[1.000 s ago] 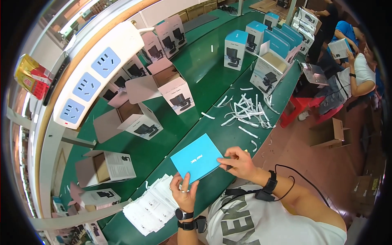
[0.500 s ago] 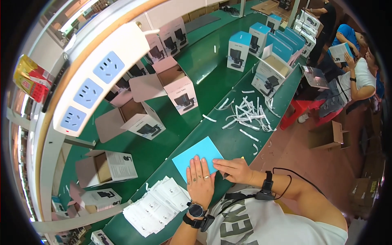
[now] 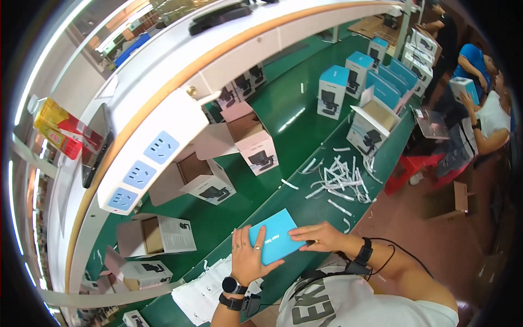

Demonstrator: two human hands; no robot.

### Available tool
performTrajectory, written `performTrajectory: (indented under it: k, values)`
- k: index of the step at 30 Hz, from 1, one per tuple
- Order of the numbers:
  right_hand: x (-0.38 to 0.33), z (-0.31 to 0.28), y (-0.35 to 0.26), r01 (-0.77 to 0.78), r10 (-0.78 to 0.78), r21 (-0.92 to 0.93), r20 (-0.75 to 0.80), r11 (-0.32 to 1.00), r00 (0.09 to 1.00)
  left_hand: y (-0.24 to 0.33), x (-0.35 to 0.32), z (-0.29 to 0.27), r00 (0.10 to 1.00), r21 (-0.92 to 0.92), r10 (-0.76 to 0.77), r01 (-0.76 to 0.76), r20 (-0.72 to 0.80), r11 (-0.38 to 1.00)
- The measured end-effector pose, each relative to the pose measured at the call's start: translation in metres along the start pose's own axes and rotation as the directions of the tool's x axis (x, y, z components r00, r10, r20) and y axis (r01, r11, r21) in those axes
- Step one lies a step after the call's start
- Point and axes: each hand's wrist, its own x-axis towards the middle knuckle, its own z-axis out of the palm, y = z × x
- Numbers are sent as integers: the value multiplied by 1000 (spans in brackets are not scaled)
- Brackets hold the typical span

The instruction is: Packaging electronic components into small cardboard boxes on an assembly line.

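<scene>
A box with a bright blue top [image 3: 275, 240] stands at the bench's near edge in front of me. My left hand [image 3: 248, 253] grips its left side, fingers along the far left and thumb along the near edge. My right hand [image 3: 320, 237] rests its fingertips on the box's right edge. Its fingers are curled around a small dark thing, mostly hidden, that I cannot make out. Beside my left wrist lies a spread stack of white printed leaflets [image 3: 199, 294], partly covered by the forearm.
White paper strips [image 3: 343, 180] lie heaped to the right. Open cartons [image 3: 155, 235] line the left; closed blue-topped boxes [image 3: 332, 92] and an open white box [image 3: 372, 128] stand farther right. A socket strip [image 3: 152, 158] overhangs the bench. At the right sits a co-worker [image 3: 493, 109] holding a box.
My left hand has slid off the blue top to the box's left side, uncovering white print. The box is turned slightly. The view has shifted, so the surroundings appear lower and farther right.
</scene>
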Motion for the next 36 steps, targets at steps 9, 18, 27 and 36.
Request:
performTrajectory:
  k: [9, 18, 27, 36]
  values:
    - [110, -53, 86, -130, 142, 60, -530, 990, 836, 57, 31, 14, 992, 91, -117, 111, 53, 990]
    - [204, -134, 170, -149, 47, -164, -505, 975, 862, -51, 34, -42, 978, 192, -198, 207, -63, 959]
    - [191, -113, 105, -130, -53, -468, -359, 874, 932, -134, 45, -46, 766, 293, -561, 640, -314, 710]
    - [117, -54, 23, -278, 161, -245, -409, 929, 898, -49, -96, 70, 589, 126, -533, 733, -607, 668]
